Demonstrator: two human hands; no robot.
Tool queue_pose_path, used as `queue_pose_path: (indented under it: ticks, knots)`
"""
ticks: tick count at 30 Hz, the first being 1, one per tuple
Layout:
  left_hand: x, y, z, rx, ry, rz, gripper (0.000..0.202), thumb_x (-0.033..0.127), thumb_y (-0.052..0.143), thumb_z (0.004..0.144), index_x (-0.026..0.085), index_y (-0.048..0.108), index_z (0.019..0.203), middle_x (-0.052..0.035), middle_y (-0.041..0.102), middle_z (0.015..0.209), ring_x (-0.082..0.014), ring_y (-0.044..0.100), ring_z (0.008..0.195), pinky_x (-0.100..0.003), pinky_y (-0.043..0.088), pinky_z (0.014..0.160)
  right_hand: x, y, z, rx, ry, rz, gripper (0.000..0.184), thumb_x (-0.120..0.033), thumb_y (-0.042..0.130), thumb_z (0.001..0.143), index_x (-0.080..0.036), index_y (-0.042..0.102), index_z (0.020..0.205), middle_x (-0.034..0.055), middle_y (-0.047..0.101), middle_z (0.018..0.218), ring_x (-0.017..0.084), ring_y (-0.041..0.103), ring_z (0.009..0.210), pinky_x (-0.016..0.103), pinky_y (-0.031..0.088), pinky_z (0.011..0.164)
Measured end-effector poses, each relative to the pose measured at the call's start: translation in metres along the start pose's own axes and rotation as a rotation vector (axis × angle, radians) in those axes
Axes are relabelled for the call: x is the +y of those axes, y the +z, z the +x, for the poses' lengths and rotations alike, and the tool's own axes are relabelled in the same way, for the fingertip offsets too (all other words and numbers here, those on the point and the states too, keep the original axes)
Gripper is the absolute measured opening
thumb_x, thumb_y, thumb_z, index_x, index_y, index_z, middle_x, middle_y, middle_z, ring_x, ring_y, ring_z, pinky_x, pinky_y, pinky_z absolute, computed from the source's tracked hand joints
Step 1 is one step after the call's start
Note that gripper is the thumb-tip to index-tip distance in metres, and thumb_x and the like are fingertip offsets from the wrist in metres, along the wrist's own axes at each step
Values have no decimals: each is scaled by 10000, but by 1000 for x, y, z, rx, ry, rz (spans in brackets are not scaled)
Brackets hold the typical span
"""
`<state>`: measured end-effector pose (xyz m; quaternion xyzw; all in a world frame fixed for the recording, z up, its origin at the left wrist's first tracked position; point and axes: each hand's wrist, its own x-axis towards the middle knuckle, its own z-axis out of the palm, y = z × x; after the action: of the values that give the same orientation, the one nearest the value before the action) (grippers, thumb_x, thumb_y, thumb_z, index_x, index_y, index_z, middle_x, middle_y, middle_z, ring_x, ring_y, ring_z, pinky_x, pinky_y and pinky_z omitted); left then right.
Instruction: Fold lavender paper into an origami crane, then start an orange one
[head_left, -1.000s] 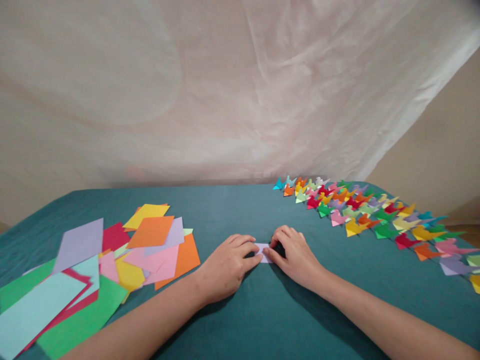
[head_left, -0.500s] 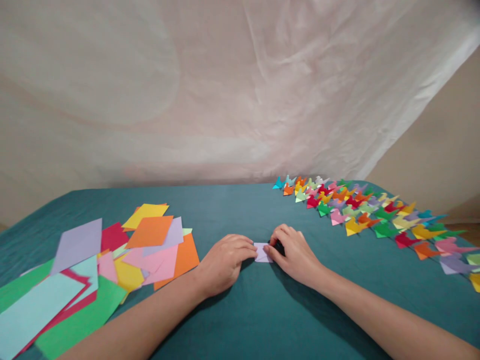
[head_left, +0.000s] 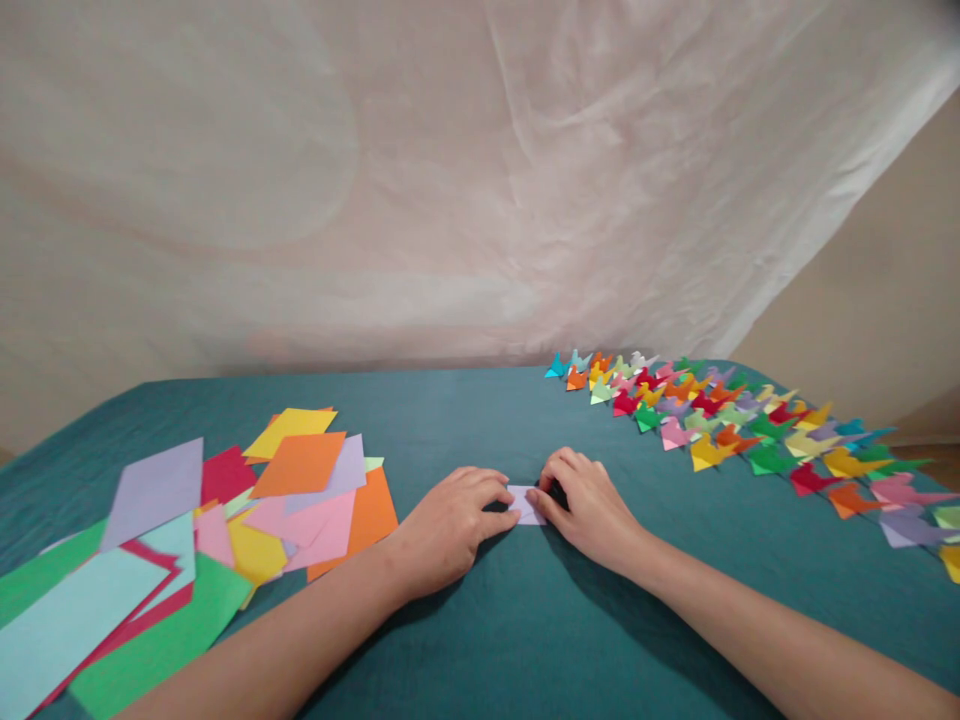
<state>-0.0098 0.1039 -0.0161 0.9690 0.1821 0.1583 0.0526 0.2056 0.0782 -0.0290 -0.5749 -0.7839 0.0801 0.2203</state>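
Note:
A small folded lilac paper lies on the teal tablecloth between my two hands. My left hand rests with curled fingers, its fingertips pressing the paper's left edge. My right hand is curled over the paper's right side, thumb and fingers pinching it against the cloth. Most of the paper is hidden under my fingers.
A loose heap of flat coloured paper sheets covers the left of the table. Rows of several folded paper birds run along the right side toward the edge. A pale cloth backdrop hangs behind the table.
My left hand drew back slightly from the paper and then returned its fingertips to the left edge. The right hand has hardly moved.

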Motion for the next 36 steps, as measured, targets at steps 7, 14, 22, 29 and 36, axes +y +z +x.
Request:
queue_pose_path:
  ticks: [7, 14, 22, 29, 36]
  knots:
    - [5, -4, 1, -26, 47, 39, 253, 98, 447, 869, 115, 610, 1063, -133, 616, 1045, -246, 490, 1103, -417, 392, 942, -1, -1, 0, -5, 6, 5, 136, -294, 527, 868, -202, 540, 769, 24, 547, 836, 177, 507, 795, 298, 334, 692]
    - [3, 1, -2, 71, -135, -153, 354, 16, 412, 817, 194, 623, 1038, -59, 621, 1073, -178, 541, 1007, -352, 435, 887, -2, 0, 0, 11, 1, 7, 127, -272, 523, 867, -201, 531, 763, 22, 551, 828, 178, 502, 786, 304, 331, 689]
    - [2, 6, -1, 85, -228, -163, 374, 121, 386, 906, 189, 482, 1261, -71, 540, 1272, -197, 441, 1206, -419, 355, 1020, -2, 0, -2, 42, -28, 13, 106, -259, 531, 860, -202, 536, 770, 28, 559, 834, 182, 508, 797, 308, 348, 699]
    - [6, 1, 2, 78, -220, -187, 319, 164, 450, 891, 190, 532, 1197, -74, 582, 1190, -212, 468, 1156, -412, 368, 1003, 0, -3, -8, 0, -72, 143, 46, -257, 560, 837, -212, 552, 840, 36, 559, 909, 188, 514, 866, 327, 371, 762]
    - [6, 1, 3, 83, -186, -178, 288, 154, 470, 879, 203, 575, 1143, -75, 591, 1127, -213, 471, 1131, -405, 386, 976, 2, -12, -9, -101, -149, 297, 122, -230, 606, 803, -220, 566, 918, 53, 544, 1014, 198, 507, 980, 342, 385, 830]
